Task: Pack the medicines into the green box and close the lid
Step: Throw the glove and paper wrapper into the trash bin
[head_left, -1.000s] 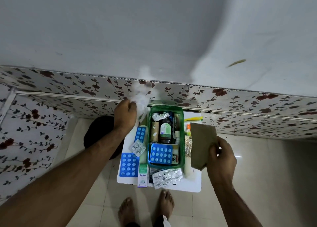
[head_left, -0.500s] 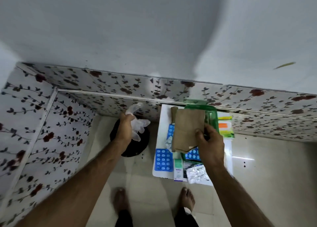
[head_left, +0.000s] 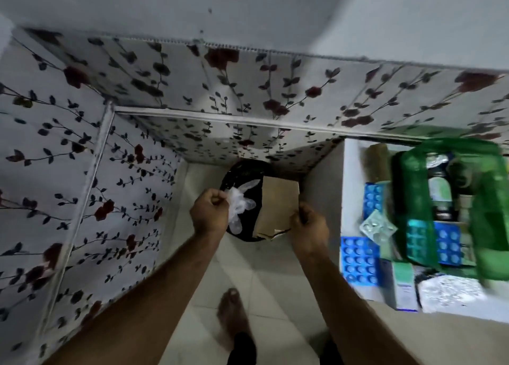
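The green box (head_left: 413,196) stands open on a small white table (head_left: 351,171) at the right, with bottles and blue blister packs inside. Around it on the table lie a blue blister pack (head_left: 358,260), a silver strip (head_left: 377,227), a white-green carton (head_left: 403,284) and a foil strip (head_left: 451,290). My left hand (head_left: 209,213) grips a crumpled clear plastic glove (head_left: 239,204). My right hand (head_left: 309,231) holds a torn brown paper bag (head_left: 276,207). Both hands hover over a black bin (head_left: 242,171) on the floor, left of the table.
Floral-patterned panels (head_left: 82,171) line the left side and the back, meeting in a corner behind the bin. My bare foot (head_left: 231,312) stands on the pale tiled floor (head_left: 261,276) below the hands.
My view has swung left, so the table and box now sit at the right. My right hand carried the brown paper bag from above the box to over the black bin, beside the glove.
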